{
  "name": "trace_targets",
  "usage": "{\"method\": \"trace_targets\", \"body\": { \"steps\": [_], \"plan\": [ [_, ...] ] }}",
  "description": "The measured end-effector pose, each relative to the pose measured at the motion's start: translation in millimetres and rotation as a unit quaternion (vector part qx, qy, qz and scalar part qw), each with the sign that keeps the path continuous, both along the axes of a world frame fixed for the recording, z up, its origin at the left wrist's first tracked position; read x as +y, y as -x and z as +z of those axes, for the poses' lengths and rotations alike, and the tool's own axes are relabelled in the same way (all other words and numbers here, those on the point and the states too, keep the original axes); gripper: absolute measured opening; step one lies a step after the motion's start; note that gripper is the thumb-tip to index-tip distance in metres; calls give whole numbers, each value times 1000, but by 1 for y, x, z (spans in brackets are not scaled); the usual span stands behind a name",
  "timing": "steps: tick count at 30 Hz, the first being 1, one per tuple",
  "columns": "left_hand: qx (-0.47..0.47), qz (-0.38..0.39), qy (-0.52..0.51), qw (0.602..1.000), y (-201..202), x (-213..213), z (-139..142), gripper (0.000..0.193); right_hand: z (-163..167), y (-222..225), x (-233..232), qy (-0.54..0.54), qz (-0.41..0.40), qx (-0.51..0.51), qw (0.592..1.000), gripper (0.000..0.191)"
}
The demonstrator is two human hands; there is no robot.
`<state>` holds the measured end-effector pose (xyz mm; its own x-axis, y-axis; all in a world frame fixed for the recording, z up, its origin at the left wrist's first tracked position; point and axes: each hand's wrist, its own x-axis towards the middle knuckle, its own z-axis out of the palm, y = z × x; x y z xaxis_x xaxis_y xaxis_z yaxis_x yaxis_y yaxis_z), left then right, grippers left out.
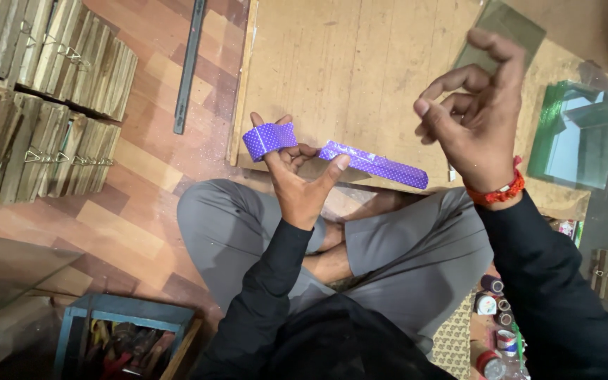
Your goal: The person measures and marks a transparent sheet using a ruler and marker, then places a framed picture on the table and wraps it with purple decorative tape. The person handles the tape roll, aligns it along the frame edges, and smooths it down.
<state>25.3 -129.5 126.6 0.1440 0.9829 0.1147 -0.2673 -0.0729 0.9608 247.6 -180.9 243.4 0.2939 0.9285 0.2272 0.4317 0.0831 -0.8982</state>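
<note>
My left hand is raised palm up over my lap, and a purple strip with white dots is wrapped around its fingers. A longer length of the same purple dotted strip runs to the right from my thumb, over the edge of the wooden board. My right hand is lifted to the right of it, fingers curled and pinched together, with a red thread band at the wrist. Nothing shows between those fingers. I sit cross-legged in grey trousers.
Stacks of wooden frames with metal clips stand at the left. A long metal bar lies on the floor. Glass panes rest at the right. A blue box of tools sits bottom left, small spools and jars bottom right.
</note>
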Motion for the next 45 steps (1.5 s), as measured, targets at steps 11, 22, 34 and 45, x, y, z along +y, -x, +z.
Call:
{"method": "trace_targets", "body": {
  "steps": [11, 22, 34, 45],
  "plan": [
    [30, -2, -5, 1000, -19, 19, 3, 128, -100, -56, 24, 3, -124, 61, 990, 48],
    [582, -216, -56, 782, 29, 107, -26, 66, -84, 44, -50, -69, -140, 170, 973, 60],
    [76, -224, -43, 971, 9, 54, -52, 54, -90, 49, -53, -94, -155, 128, 975, 50],
    [108, -12, -195, 975, 3, 39, -5, 30, -88, 60, -60, -99, -167, 111, 975, 50]
  ]
}}
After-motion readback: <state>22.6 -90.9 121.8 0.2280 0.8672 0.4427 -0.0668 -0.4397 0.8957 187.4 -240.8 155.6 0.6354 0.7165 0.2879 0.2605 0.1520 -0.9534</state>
